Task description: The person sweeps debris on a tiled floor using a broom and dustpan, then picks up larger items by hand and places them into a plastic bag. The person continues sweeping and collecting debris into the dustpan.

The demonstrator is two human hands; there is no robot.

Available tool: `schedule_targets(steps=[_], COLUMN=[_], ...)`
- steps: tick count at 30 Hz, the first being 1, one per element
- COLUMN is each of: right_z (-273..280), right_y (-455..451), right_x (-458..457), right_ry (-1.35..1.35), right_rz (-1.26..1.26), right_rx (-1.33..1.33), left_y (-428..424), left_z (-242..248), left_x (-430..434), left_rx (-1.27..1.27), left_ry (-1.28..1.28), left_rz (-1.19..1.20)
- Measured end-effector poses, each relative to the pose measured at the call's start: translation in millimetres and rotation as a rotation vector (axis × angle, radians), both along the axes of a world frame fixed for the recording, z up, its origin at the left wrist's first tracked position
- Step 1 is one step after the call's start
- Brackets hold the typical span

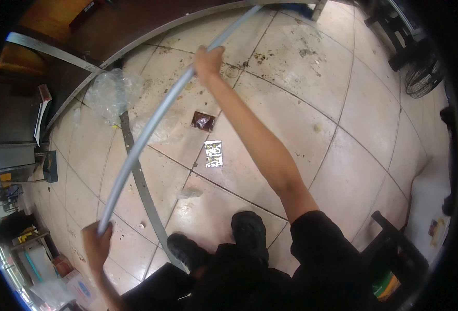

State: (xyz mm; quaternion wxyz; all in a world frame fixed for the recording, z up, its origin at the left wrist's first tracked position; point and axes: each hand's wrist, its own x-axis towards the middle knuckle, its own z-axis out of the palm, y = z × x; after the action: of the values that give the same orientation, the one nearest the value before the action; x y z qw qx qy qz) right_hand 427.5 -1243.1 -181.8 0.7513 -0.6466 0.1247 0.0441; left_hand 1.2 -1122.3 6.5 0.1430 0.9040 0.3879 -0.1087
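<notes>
A long, pale grey pole [153,120] slants across the view, and both my hands are wrapped around it. My left hand [98,245] closes on its near end at the lower left. Farther up the shaft, my right hand [208,66] grips it with the arm stretched out. The pole's far end runs to the cabinet's lower edge, where I cannot tell what it carries. Beneath it on the tiled floor [275,128] lie a dark brown packet [203,121], a silver wrapper [213,154] and a crumpled clear plastic bag [112,95].
Dark crumbs and stains [265,58] dot the tiles near the cabinet edge [166,29]. A grey strip [143,186] crosses the floor beside my shoes [249,233]. At right stand a black stool [399,241] and a white container [427,206]; a dustpan [50,167] is at left.
</notes>
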Motion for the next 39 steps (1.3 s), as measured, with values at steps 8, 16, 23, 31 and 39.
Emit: schedule_targets(steps=[8,16,23,31,39], right_z=[3.7,108.8,26.3,-48.7,-80.7], right_y=[-24.8,6.9,108.9,137.8,121.5], right_x=[-59.6,-342.5,-128.6,-36.3,23.9], right_ry=[0.088,0.280,0.145,-0.159,-0.195], right_rz=[0.035,0.387,0.170,0.676,0.912], right_rx=[0.119,0.837,0.206,-0.450,-0.541], left_y=[-40.4,-85.4,-149.4,-150.4,-134.2], left_z=[28.0,197.5,45.7,-170.7,-190.8], left_x=[-70.1,-198.4,-118.7,90.6,79.1], left_rx=[-0.069,-0.260,-0.404,-0.828,-0.992], left_ry=[0.375,0.630,0.217,-0.688,-0.762], left_rz=[0.112,0.452,0.692,0.445,0.197])
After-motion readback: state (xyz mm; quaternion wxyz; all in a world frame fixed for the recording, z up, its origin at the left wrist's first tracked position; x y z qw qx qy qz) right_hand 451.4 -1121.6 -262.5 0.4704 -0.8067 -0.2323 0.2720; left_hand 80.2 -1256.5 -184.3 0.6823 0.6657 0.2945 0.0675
